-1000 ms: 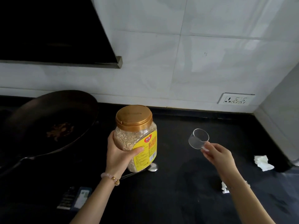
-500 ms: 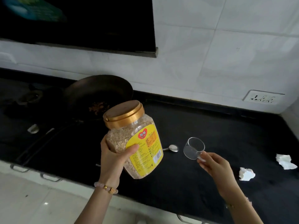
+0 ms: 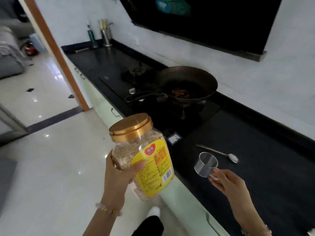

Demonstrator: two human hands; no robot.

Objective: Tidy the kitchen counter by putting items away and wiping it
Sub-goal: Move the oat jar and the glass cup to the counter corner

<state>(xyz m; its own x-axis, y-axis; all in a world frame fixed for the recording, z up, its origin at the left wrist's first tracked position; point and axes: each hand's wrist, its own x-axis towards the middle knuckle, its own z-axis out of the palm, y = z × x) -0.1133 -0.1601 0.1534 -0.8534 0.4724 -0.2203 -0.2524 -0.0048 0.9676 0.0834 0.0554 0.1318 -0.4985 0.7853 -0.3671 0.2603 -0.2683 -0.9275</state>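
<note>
I am gripping the jar (image 3: 141, 157) in the left hand (image 3: 119, 174), pinching the cup (image 3: 205, 165) in the right hand (image 3: 228, 183), both lifted off the counter (image 3: 255, 159) for storing.

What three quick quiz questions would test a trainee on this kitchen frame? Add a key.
1. True or false: the gold lid is on the oat jar.
2. Which hand holds the clear measuring cup?
3. The spoon lies: A) in the wok, B) on the black counter, C) on the floor.

Key: 1. True. 2. The right hand; the left hand grips the jar. 3. B.
</note>
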